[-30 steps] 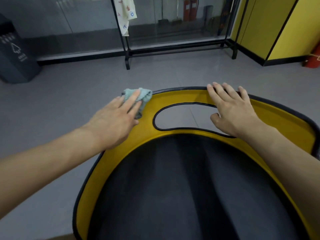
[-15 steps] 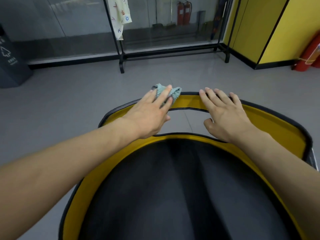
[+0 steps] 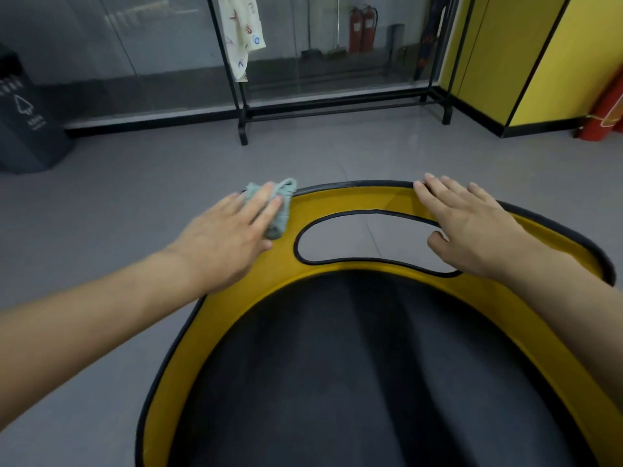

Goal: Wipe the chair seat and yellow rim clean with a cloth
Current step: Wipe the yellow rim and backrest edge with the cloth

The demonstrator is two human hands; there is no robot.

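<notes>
The chair fills the lower middle of the head view: a dark grey seat (image 3: pixel 354 382) ringed by a yellow rim (image 3: pixel 337 203) with black edging and an oval cut-out at the far end. My left hand (image 3: pixel 226 237) lies flat with straight fingers on a crumpled pale green cloth (image 3: pixel 281 210), pressing it on the rim's far left part. My right hand (image 3: pixel 472 227) rests flat on the rim's far right, fingers straight over the black edge, thumb at the cut-out.
Grey floor (image 3: pixel 135 203) surrounds the chair. A black metal rack (image 3: pixel 242 129) with a hanging patterned cloth stands against a glass wall ahead. At the far left stands a dark bin (image 3: pixel 27 129). Yellow panels (image 3: pixel 539 62) and red extinguishers (image 3: pixel 603 112) stand at the right.
My left hand slid the cloth right along the far rim, then back left to the rim's left part. My right hand stayed on the rim.
</notes>
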